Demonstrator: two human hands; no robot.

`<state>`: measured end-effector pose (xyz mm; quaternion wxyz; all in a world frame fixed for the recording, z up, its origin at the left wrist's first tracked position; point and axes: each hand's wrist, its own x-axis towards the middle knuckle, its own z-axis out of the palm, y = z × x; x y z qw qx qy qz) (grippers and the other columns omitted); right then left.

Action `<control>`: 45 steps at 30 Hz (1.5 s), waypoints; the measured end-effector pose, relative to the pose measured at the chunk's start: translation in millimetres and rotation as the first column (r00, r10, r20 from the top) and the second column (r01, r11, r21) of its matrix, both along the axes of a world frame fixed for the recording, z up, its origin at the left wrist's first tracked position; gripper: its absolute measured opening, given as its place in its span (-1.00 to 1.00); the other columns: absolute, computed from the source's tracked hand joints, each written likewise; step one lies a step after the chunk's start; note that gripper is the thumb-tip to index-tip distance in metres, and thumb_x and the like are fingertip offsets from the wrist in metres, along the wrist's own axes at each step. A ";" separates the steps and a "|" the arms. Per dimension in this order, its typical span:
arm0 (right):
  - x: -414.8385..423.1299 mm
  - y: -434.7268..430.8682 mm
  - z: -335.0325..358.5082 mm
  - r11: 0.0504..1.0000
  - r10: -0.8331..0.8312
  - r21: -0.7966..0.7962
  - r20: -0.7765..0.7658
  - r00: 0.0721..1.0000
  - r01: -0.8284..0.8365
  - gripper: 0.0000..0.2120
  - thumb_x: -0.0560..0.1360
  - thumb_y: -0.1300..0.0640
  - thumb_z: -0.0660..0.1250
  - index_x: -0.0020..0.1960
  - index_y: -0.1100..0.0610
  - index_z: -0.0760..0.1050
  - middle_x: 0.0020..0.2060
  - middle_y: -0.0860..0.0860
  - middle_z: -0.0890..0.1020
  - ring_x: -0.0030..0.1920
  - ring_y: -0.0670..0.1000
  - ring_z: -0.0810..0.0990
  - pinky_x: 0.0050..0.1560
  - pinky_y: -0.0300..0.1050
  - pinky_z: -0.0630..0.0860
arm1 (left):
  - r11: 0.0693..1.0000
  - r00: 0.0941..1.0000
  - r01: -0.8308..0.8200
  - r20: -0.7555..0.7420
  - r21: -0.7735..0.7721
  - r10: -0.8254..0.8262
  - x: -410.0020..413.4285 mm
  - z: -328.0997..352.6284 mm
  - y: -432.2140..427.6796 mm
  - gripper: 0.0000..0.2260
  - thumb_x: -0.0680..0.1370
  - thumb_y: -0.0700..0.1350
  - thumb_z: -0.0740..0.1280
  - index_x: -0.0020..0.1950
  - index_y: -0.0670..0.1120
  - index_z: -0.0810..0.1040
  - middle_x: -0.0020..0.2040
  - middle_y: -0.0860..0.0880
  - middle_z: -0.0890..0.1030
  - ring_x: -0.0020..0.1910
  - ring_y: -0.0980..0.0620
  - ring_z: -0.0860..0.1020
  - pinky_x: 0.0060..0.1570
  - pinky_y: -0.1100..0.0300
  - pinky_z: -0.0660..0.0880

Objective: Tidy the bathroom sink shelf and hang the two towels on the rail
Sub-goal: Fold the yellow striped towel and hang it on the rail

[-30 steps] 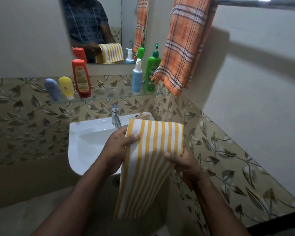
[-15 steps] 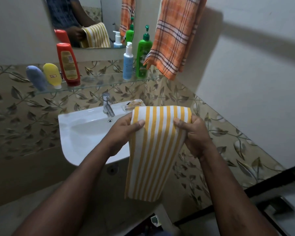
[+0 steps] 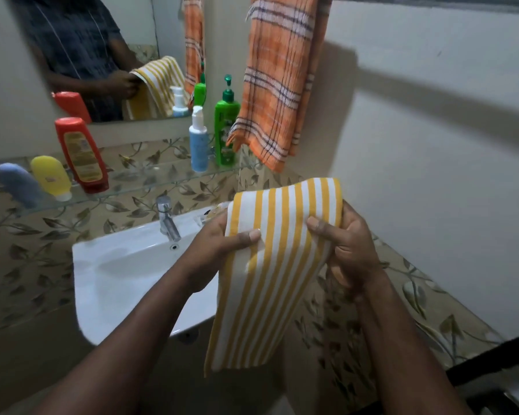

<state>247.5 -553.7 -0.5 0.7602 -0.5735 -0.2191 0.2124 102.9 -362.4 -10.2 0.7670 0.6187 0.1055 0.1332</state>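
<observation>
A folded yellow-and-white striped towel point(image 3: 276, 265) hangs between my hands, in front of the sink's right end. My left hand point(image 3: 219, 244) pinches its upper left edge and my right hand point(image 3: 348, 244) grips its upper right edge. An orange checked towel point(image 3: 279, 85) hangs from the rail point(image 3: 432, 1) at the top. The glass shelf point(image 3: 138, 178) carries a blue tube point(image 3: 18, 184), a yellow tube point(image 3: 51, 178), a red bottle point(image 3: 81, 154), a blue pump bottle point(image 3: 198, 142) and a green pump bottle point(image 3: 226, 130).
A white sink point(image 3: 126, 274) with a chrome tap point(image 3: 167, 217) sits below the shelf. A mirror point(image 3: 102, 49) above reflects a person holding the towel. Leaf-patterned tiles cover the lower walls; a plain wall stands to the right.
My right hand has slid up from the towel's lower right side to its top right corner. Both hands and the towel sit further right and higher. The camera has shifted.
</observation>
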 end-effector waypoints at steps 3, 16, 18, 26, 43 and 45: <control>9.4 1.1 21.2 0.999 0.006 0.039 0.046 0.999 -0.008 -0.43 0.47 0.35 0.50 0.45 0.22 0.47 0.25 0.23 0.69 0.24 0.29 0.68 0.21 0.22 0.63 | 0.986 0.999 0.019 0.036 -0.168 -0.014 17.9 21.6 0.1 -0.66 0.52 -0.02 0.40 0.25 -0.11 0.63 0.16 -0.16 0.75 0.08 -0.16 0.74 0.03 0.01 0.71; 15.9 -2.9 120.0 0.974 -0.215 0.146 0.331 0.919 0.175 -0.62 0.55 0.27 0.44 0.35 0.28 0.55 0.19 0.22 0.72 0.19 0.27 0.71 0.18 0.19 0.65 | 0.992 0.939 0.127 0.322 0.009 -0.123 87.1 123.6 28.5 -0.79 0.54 -0.19 0.36 0.01 -0.08 0.79 0.05 -0.18 0.77 0.01 -0.11 0.76 -0.02 0.03 0.71; 9.9 3.7 140.4 0.951 -0.303 0.192 0.404 0.863 0.243 -0.62 0.54 0.27 0.44 0.35 0.30 0.57 0.19 0.21 0.72 0.21 0.26 0.71 0.22 0.18 0.64 | 0.989 0.912 0.145 0.384 0.030 -0.146 95.3 139.6 33.8 -0.80 0.54 -0.20 0.36 -0.01 -0.09 0.80 0.00 -0.16 0.77 -0.05 -0.08 0.76 -0.08 0.09 0.70; -12.3 23.2 258.7 0.819 -0.570 0.355 0.597 0.564 0.452 -0.71 0.61 0.35 0.35 0.31 0.31 0.61 0.18 0.18 0.73 0.24 0.20 0.70 0.34 0.17 0.60 | 0.930 0.750 0.302 0.551 0.208 -0.367 119.6 259.4 59.5 -0.86 0.51 -0.21 0.40 -0.07 -0.14 0.78 -0.10 -0.12 0.77 -0.15 -0.04 0.75 -0.12 0.12 0.70; 21.9 11.5 319.9 0.090 -0.451 -0.190 0.867 0.210 0.978 -0.70 0.38 0.04 0.56 0.05 0.02 0.56 -0.07 -0.02 0.62 -0.05 0.06 0.62 -0.10 -0.13 0.48 | 0.828 0.959 -0.035 0.252 0.560 -0.130 193.2 310.0 39.9 -0.69 0.48 0.01 0.58 0.06 -0.17 0.68 -0.02 -0.07 0.71 -0.05 -0.07 0.69 0.04 0.05 0.65; 23.1 12.8 324.2 -0.001 -0.367 -0.219 0.908 0.204 0.976 -0.76 0.40 0.07 0.53 0.04 0.02 0.60 -0.04 0.01 0.63 -0.03 0.10 0.61 -0.09 -0.16 0.43 | 0.721 0.953 -0.177 0.300 0.670 -0.045 197.4 310.1 37.4 -0.57 0.48 0.08 0.57 0.23 -0.09 0.56 0.09 -0.05 0.59 0.08 -0.10 0.58 0.09 0.06 0.54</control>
